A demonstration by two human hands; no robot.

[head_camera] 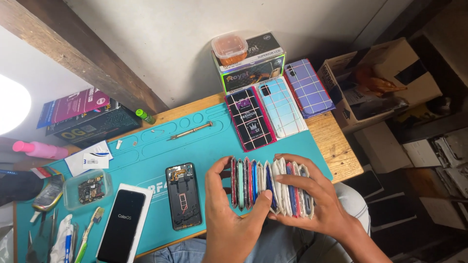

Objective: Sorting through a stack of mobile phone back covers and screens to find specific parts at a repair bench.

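**Fanned stack of phone back covers held in both hands**

Both hands hold one stack of phone back covers (270, 187) on edge, fanned like cards, just over the near edge of the teal repair mat (146, 160).

Left hand (229, 214): grip closed on the stack's left end. Thumb on the outer face, index finger reaching across the front of the covers near the middle, apparently parting them.

Right hand (317, 204): grip closed on the right end. Fingers wrap over the top edges, palm backs the outermost cover.

Handling, my read:
- Light, thin, stiff shells, likely plastic or glass-look panels.
- Glossy faces, so the slabs will probably slide against each other; a loose fan could spill.
- Corners and camera cut-outs look like the weak spots.
- Best hold: pinch across both outer faces, squeezing the pack inward, not on a single cover's edge.

Relative to the stack:
- Opened phone body (184, 196): lying flat on the mat, just left.
- Three more patterned covers (278, 114): propped up beyond it.
- Screwdriver (191, 131): beyond and to the left.
- Boxed phone with black screen (123, 224): further left.
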